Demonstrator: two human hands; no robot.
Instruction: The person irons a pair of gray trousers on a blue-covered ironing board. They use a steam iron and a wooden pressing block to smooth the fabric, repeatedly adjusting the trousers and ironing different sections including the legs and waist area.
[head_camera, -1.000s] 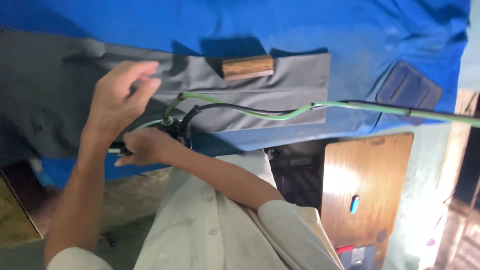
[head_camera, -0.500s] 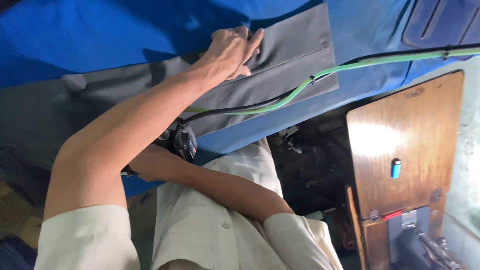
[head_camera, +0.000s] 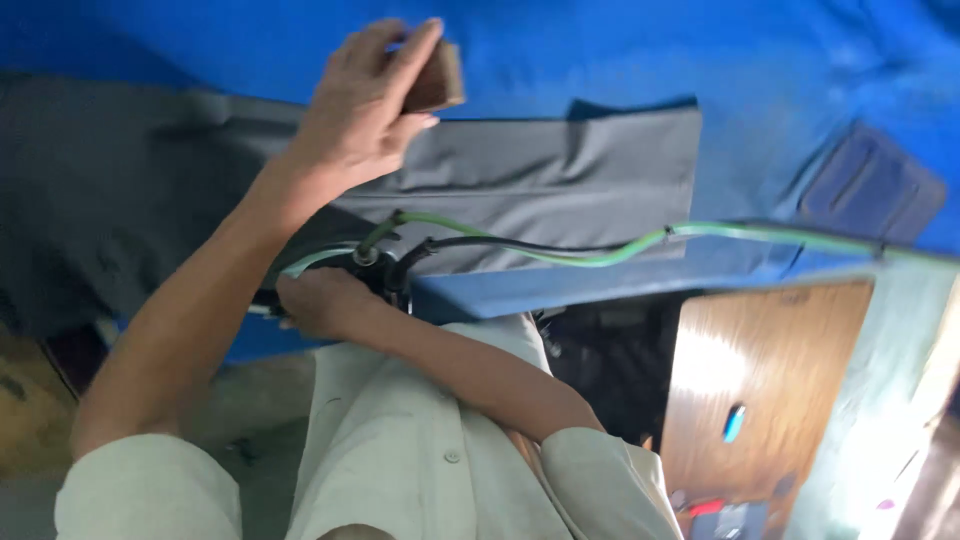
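Head view. The left hand (head_camera: 365, 105) is raised over the blue padded worktop (head_camera: 620, 60), its grip pinching a small brown wooden block (head_camera: 437, 78) between thumb and fingers. The block sits at the fingertips, clear of the cloth, just above the upper edge of the dark grey folded trouser fabric (head_camera: 560, 185).

The fabric lies flat, its long axis running left to right across the worktop, with its squared end to the right. It lies directly below and to the right of the left hand, which is the nearer hand to it.

The right hand (head_camera: 318, 300) is at the worktop's near edge, its grip wrapped around the dark handle of a steam iron (head_camera: 375, 268). How tightly the fingers close cannot be told, as they are partly hidden. A pale green hose (head_camera: 620, 245) and a black cable (head_camera: 500, 245) run from the iron to the right across the fabric's lower edge.

A dark blue rectangular pad (head_camera: 870, 190) lies well apart at the far right. No labels or signs are legible. A brown wooden panel (head_camera: 760, 390) stands below the worktop.
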